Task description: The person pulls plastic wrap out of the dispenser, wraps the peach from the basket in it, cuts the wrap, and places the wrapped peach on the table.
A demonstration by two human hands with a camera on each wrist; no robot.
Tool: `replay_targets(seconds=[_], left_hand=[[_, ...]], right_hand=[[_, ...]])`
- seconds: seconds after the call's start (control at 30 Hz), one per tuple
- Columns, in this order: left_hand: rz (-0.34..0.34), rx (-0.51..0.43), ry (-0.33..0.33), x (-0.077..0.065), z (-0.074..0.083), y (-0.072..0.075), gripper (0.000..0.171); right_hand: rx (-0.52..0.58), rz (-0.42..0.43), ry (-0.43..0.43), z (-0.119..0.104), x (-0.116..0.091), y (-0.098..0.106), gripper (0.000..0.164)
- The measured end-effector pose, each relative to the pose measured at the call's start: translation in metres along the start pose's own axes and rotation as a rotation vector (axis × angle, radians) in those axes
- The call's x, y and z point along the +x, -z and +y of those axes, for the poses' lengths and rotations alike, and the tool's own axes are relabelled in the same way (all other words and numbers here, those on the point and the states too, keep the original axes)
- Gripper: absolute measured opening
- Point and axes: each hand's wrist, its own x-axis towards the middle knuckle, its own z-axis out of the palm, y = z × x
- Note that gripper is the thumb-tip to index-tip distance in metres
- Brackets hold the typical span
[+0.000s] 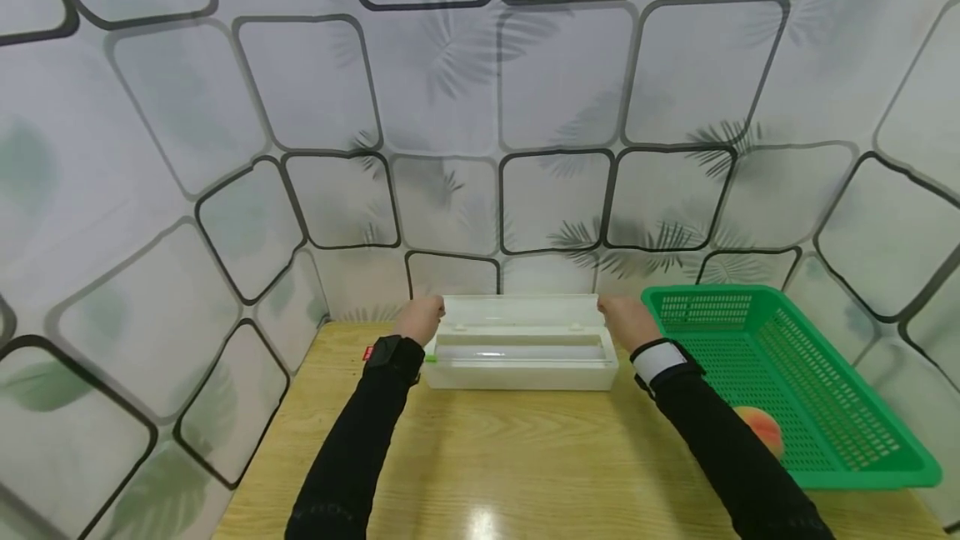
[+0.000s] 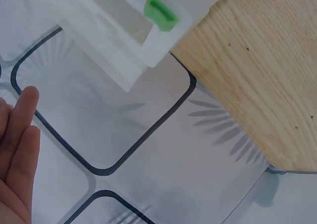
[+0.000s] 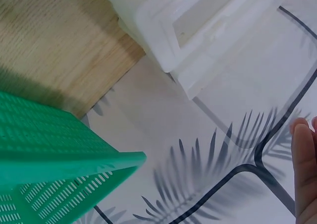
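Observation:
A white cling film dispenser [image 1: 522, 375] sits at the far side of the table, its lid [image 1: 525, 309] raised at the back and a pale roll [image 1: 517, 352] inside. A green slide cutter [image 2: 161, 15] is at its left end. My left hand [image 1: 420, 319] is beside the lid's left upper corner; in the left wrist view its fingers [image 2: 25, 107] are extended and apart from the lid. At the opposite corner is my right hand [image 1: 628, 322], whose fingers [image 3: 303, 154] look fairly straight in the right wrist view, with nothing visible in them.
A green plastic basket [image 1: 862, 382] stands at the right, close to my right forearm. Inside it lies a peach [image 1: 763, 430], partly hidden by the black sleeve. The wooden table [image 1: 510, 457] meets a patterned wall covering [image 1: 450, 198] behind the dispenser.

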Motion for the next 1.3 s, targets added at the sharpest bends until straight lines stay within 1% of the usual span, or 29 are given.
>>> replay_targets(seconds=[0.03, 0.07, 0.1, 0.17, 0.23, 0.27, 0.3, 0.33, 0.37, 0.4, 0.5, 0.53, 0.6, 0.63, 0.7, 0.8, 0.83, 0.87, 0.9, 0.93, 0.97, 1.0, 1.03, 1.1, 1.13, 1.23, 1.3], left_hand=[[-0.034, -0.021, 0.025, -0.001, 0.008, 0.014, 0.018], [-0.029, -0.034, 0.023, -0.002, 0.012, 0.022, 0.019], [-0.027, -0.046, 0.028, -0.004, 0.019, 0.034, 0.019], [-0.086, -0.070, 0.093, -0.009, 0.046, 0.070, 0.014], [-0.151, -0.099, 0.162, -0.012, 0.066, 0.100, 0.010], [-0.140, -0.099, 0.166, -0.013, 0.070, 0.106, 0.009], [-0.104, -0.088, 0.140, -0.012, 0.070, 0.106, 0.008], [-0.101, -0.092, 0.136, -0.011, 0.069, 0.107, 0.009], [-0.094, -0.097, 0.130, -0.009, 0.065, 0.103, 0.010], [-0.061, -0.085, 0.101, -0.004, 0.055, 0.092, 0.011], [-0.057, -0.076, 0.102, 0.006, 0.041, 0.077, 0.012], [-0.076, -0.081, 0.121, 0.010, 0.039, 0.076, 0.012], [-0.063, -0.076, 0.108, 0.016, 0.031, 0.068, 0.015], [-0.050, -0.066, 0.104, 0.017, 0.030, 0.068, 0.016], [0.026, -0.023, 0.061, 0.023, 0.020, 0.055, 0.020], [0.037, -0.029, 0.056, 0.029, 0.012, 0.050, 0.024], [0.038, -0.020, 0.070, 0.030, 0.014, 0.053, 0.022], [0.002, -0.032, 0.100, 0.030, 0.020, 0.061, 0.019], [0.013, -0.039, 0.092, 0.031, 0.022, 0.064, 0.020], [-0.010, -0.054, 0.112, 0.029, 0.031, 0.076, 0.019], [-0.007, -0.047, 0.122, 0.027, 0.038, 0.085, 0.017], [-0.003, -0.044, 0.126, 0.023, 0.048, 0.098, 0.016], [0.012, -0.039, 0.126, 0.019, 0.059, 0.111, 0.013], [0.039, -0.042, 0.109, 0.012, 0.073, 0.130, 0.012], [0.014, -0.050, 0.134, 0.008, 0.085, 0.145, 0.010], [0.043, -0.045, 0.107, 0.004, 0.096, 0.160, 0.010], [0.049, -0.032, 0.101, 0.003, 0.098, 0.166, 0.011]], right_hand=[[-0.005, 0.010, 0.009, 0.000, 0.000, 0.001, 0.009], [-0.008, 0.019, 0.016, 0.000, 0.000, 0.002, 0.010], [-0.017, 0.030, 0.025, 0.000, 0.000, 0.003, 0.010], [-0.022, 0.048, 0.036, 0.000, 0.001, 0.006, 0.009], [-0.017, 0.060, 0.037, -0.001, 0.002, 0.009, 0.008], [-0.014, 0.066, 0.036, -0.001, 0.003, 0.011, 0.008], [-0.013, 0.068, 0.035, -0.002, 0.004, 0.013, 0.008], [-0.005, 0.068, 0.031, -0.002, 0.005, 0.014, 0.008], [-0.004, 0.068, 0.030, -0.002, 0.006, 0.015, 0.009], [-0.006, 0.067, 0.028, -0.002, 0.007, 0.017, 0.009], [-0.020, 0.057, 0.021, -0.001, 0.010, 0.020, 0.007], [-0.020, 0.054, 0.018, -0.001, 0.011, 0.022, 0.007], [-0.025, 0.042, 0.007, -0.001, 0.012, 0.025, 0.007], [-0.026, 0.038, 0.005, -0.001, 0.013, 0.026, 0.008], [-0.022, 0.039, 0.002, -0.002, 0.015, 0.029, 0.009], [-0.017, 0.060, 0.008, -0.002, 0.018, 0.033, 0.009], [-0.009, 0.070, 0.010, -0.002, 0.020, 0.034, 0.010], [-0.009, 0.080, 0.012, -0.002, 0.020, 0.035, 0.009], [-0.010, 0.088, 0.011, -0.002, 0.021, 0.035, 0.009], [-0.011, 0.095, 0.009, -0.001, 0.022, 0.036, 0.008], [-0.012, 0.103, 0.008, -0.002, 0.023, 0.037, 0.007], [-0.012, 0.107, 0.005, -0.001, 0.024, 0.038, 0.007], [-0.015, 0.111, 0.004, -0.001, 0.025, 0.039, 0.007], [-0.010, 0.124, 0.001, -0.001, 0.026, 0.041, 0.007], [-0.007, 0.132, 0.003, -0.001, 0.026, 0.042, 0.007], [0.008, 0.147, 0.013, -0.001, 0.027, 0.046, 0.006], [0.019, 0.152, 0.016, -0.002, 0.028, 0.048, 0.007]])
